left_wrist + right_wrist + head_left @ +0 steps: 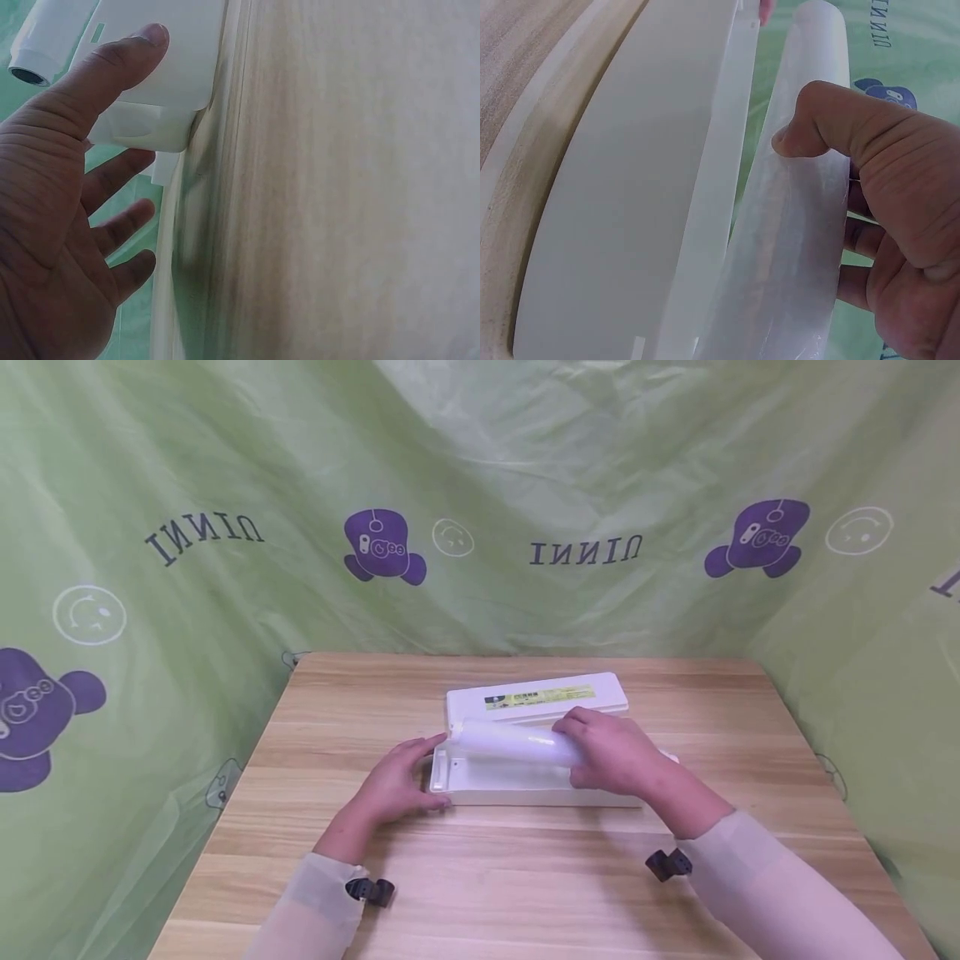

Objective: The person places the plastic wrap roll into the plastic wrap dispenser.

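Note:
A white cling film dispenser box [525,797] lies lengthwise across the table, its lid [555,693] swung open toward the back with a yellow-green label on it. My right hand [611,752] grips a roll of cling film [517,743] near its right end, thumb on one side and fingers round the other. The roll is tilted above the box's open trough, left end toward the lid. At the box's left end, my left hand [393,781] holds it, thumb against the front wall [161,60] and index finger by the end; the other fingers are spread apart.
The wooden table [480,877] extends in front of the box and to both sides. A green printed curtain [480,460] hangs behind the table and along its sides. Dark wrist cameras [371,891] sit on both sleeves.

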A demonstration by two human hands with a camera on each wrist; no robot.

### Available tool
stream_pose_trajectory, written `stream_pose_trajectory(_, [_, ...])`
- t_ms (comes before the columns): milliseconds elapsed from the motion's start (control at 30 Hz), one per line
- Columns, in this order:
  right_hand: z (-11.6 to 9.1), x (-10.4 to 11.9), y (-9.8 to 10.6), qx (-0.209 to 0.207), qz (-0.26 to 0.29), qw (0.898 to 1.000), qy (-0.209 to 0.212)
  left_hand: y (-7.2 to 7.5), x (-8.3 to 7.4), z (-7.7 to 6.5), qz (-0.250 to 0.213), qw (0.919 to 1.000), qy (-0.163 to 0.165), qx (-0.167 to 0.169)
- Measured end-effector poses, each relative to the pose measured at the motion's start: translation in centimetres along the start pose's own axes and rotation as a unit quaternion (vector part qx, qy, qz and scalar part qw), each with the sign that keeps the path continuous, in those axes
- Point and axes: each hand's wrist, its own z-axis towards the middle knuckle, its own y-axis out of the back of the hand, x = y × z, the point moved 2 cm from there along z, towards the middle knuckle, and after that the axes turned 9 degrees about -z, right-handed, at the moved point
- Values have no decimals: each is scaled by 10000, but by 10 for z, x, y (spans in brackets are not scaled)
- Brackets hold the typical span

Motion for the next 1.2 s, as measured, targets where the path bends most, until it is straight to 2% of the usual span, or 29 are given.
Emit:
stream_pose_trajectory(400, [6, 8, -5, -1, -118, 9997, 233, -1, 4, 0, -71, 10000, 28, -25])
stream_pose_trajectory(600, [9, 9, -11, 126, -127, 9995, 271, -2, 4, 0, -45, 9999, -64, -69])
stream_pose_trajectory(1200, [16, 17, -21, 639, -242, 9971, 335, -1, 1, 0, -95, 9999, 90, -63])
